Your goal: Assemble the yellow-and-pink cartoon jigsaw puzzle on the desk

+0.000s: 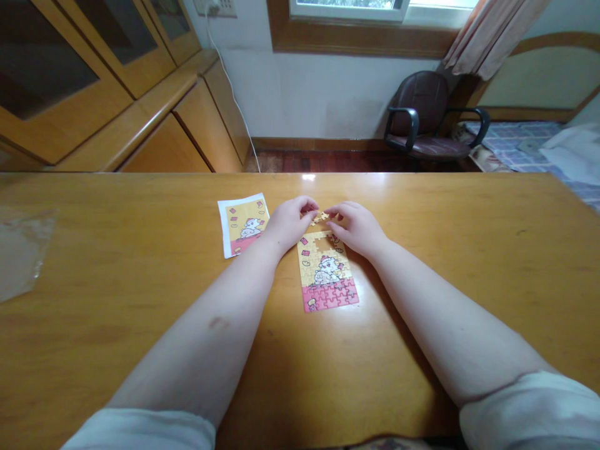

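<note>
A nearly filled jigsaw puzzle (327, 275) lies flat on the table, showing a white cartoon animal on yellow and pink. A gap shows near its top edge. Just beyond that edge is a small cluster of loose yellow puzzle pieces (320, 218). My left hand (293, 220) is at the left of these pieces, thumb and fingertips drawn together; whatever is between them is too small to make out. On the other side, my right hand (355, 226) has its thumb and fingers apart, fingertips close to the loose pieces and its thumb over the puzzle's upper right corner.
A printed reference picture (244, 226) with the same design lies left of the puzzle, partly behind my left forearm. At the far left of the wooden table (140, 262) is a clear plastic bag (23, 250). Beyond the table stand a chair (422, 112) and wooden cabinets (140, 94).
</note>
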Demonstrator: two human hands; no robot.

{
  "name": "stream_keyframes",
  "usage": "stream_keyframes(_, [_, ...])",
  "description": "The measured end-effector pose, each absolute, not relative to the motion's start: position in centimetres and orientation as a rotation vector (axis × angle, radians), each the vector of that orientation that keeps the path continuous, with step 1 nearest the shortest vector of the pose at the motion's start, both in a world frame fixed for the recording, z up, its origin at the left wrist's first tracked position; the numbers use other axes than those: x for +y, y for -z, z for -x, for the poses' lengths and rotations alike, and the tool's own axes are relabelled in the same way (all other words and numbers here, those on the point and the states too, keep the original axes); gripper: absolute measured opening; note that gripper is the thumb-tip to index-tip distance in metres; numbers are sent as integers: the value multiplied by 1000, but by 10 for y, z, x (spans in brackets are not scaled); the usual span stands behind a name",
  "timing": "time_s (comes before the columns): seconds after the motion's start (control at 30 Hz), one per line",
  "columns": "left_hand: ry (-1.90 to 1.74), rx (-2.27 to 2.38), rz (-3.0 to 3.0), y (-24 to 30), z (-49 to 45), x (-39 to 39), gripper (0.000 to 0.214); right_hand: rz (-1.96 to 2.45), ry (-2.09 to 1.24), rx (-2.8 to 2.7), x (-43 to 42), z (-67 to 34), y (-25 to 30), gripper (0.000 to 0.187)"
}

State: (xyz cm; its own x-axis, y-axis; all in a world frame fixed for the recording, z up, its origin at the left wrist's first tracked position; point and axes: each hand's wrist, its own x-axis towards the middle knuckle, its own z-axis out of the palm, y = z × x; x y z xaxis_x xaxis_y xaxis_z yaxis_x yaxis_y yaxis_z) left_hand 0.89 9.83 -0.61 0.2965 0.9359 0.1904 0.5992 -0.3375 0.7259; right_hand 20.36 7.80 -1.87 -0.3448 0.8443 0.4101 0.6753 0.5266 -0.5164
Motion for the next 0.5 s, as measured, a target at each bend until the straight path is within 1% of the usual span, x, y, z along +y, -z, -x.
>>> stream_keyframes(0.1, [-842, 1260, -1975, 8, -10, 98, 9, 1228, -312, -2133, 78, -204, 20, 15])
stream_keyframes(0.23, [-877, 1204, -1893, 12, -12, 98, 10, 1258, -303, -2076, 79, -205, 21, 8])
stream_keyframes(0.5, [-878, 1214, -1844, 13, -12, 99, 11, 1184, -288, -2104, 80, -207, 20, 9])
